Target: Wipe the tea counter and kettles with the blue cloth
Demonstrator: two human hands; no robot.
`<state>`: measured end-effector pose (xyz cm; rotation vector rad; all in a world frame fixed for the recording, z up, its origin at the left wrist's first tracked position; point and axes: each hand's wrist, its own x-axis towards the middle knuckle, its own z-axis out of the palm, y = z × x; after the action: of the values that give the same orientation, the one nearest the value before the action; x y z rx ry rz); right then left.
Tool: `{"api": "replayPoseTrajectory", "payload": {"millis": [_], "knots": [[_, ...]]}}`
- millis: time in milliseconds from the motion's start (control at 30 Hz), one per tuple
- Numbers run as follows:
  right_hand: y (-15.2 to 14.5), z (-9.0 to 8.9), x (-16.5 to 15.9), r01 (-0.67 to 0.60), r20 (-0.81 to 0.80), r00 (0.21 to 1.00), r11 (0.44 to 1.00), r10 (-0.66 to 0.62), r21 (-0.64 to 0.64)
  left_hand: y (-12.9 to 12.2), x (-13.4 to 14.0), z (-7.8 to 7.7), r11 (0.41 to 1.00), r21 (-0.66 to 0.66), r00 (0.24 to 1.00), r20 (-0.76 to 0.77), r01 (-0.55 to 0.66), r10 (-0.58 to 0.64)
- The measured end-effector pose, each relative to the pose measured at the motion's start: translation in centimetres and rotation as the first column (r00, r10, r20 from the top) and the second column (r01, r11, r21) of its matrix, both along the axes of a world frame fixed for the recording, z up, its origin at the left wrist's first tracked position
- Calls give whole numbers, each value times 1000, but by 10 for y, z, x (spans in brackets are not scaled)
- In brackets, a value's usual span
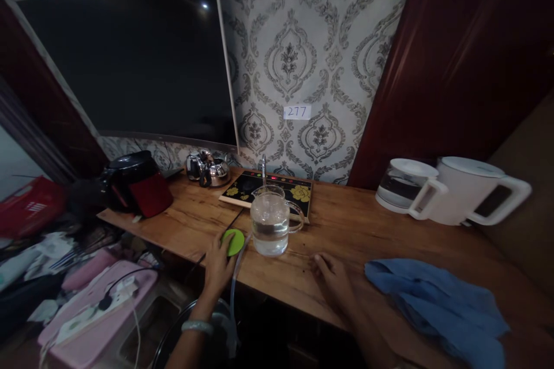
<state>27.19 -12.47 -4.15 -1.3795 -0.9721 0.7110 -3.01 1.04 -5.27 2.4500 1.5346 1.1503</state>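
Note:
A clear glass pitcher (270, 228) with a side handle stands on the wooden table, partly full of water, its surface bubbly. Behind it a thin metal spout rises from a black electric tea stove (242, 186) with yellow flowers. My left hand (219, 259), left of the pitcher, has its fingers closed about the edge of a round green lid (234, 243). Beside that lid a clear hose (236, 282) drops over the table edge. My right hand (331, 277) rests on the table right of the pitcher, fingers loosely curled, with nothing visible in them.
A blue cloth (437, 300) lies at the right. Behind it stand a white-lidded glass jug (402, 184) and a white pitcher (467, 193). Shiny kettles (214, 172) and a red-black appliance (147, 190) are at the left. Below, a pink stool (108, 317) bears a power strip.

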Motion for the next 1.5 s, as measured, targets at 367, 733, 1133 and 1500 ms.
{"api": "replayPoseTrajectory", "payload": {"millis": [367, 733, 1133, 1500], "knots": [[1, -6, 3, -7, 84, 996, 1000, 5, 22, -1, 2, 1, 999, 40, 999, -44, -21, 22], [6, -20, 7, -2, 73, 997, 999, 0, 32, -2, 2, 1, 999, 36, 998, -58, -35, 37], [1, -8, 4, -6, 98, 995, 1000, 3, 30, -2, 3, 3, 999, 41, 997, -60, -36, 38], [4, -14, 6, -8, 98, 995, 999, 4, 33, -2, 3, 2, 999, 39, 997, -65, -32, 35]]}}
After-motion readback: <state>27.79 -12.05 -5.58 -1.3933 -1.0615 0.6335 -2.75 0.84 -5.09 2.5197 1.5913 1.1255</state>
